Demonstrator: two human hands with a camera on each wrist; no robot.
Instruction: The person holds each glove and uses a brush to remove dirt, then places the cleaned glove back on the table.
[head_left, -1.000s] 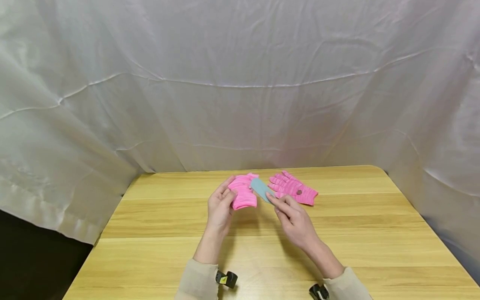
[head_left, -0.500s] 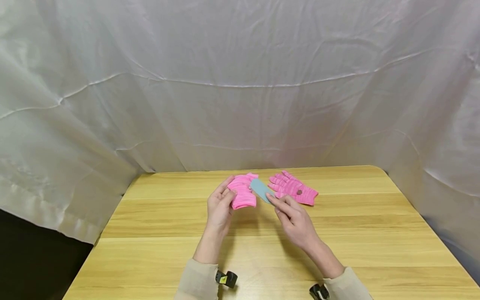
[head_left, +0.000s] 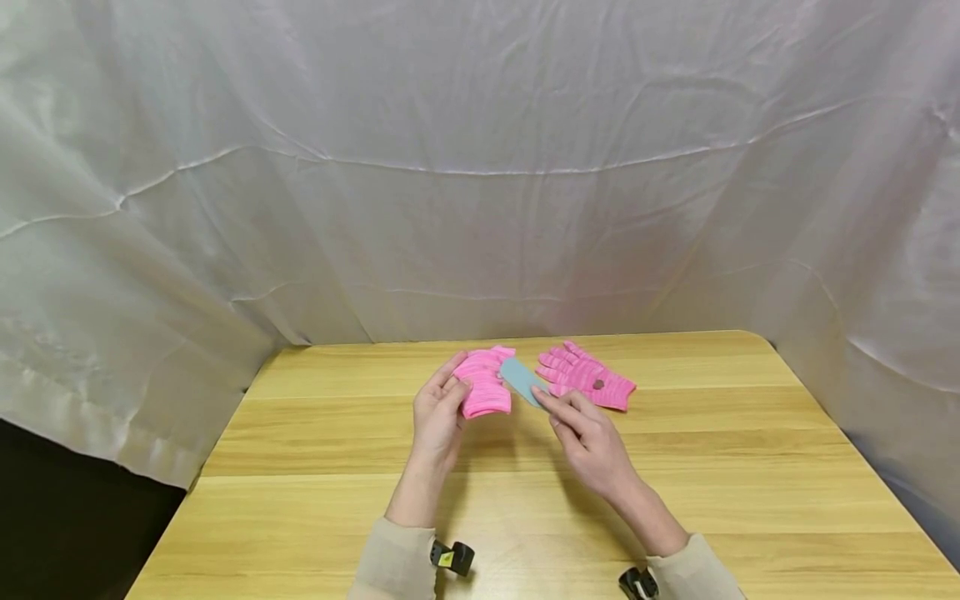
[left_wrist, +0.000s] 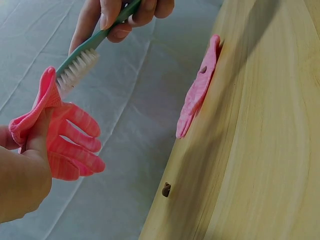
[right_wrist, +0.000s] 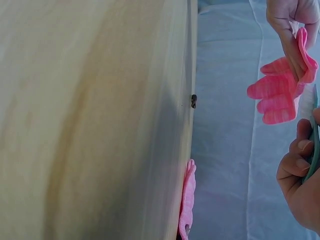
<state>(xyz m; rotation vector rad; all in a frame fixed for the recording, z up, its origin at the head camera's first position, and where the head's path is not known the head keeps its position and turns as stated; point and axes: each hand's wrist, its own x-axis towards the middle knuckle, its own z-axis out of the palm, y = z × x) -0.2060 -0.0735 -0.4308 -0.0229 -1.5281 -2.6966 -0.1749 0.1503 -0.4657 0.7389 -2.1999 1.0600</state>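
Above the table, my left hand (head_left: 437,417) grips a pink knitted glove (head_left: 486,392) near its cuff; in the left wrist view the fingers of this glove (left_wrist: 75,145) hang free. My right hand (head_left: 592,442) holds a green-backed brush (head_left: 521,379) by its handle, the index finger laid along the back. White bristles (left_wrist: 77,70) face the glove and reach close to its cuff; whether they touch cannot be told. Behind the right hand a second pink glove (head_left: 585,375) lies flat, with a small brown spot (head_left: 598,384) on it.
Both hands work over a wood-grain table (head_left: 337,517). A small dark brown lump (left_wrist: 166,189) sits near the table's far edge, seen in the wrist views. Pale grey curtain cloth (head_left: 480,233) hangs behind and at both sides.
My left hand and the glove it grips have shifted very slightly to the left. The brush, the right hand and the second glove look the same.
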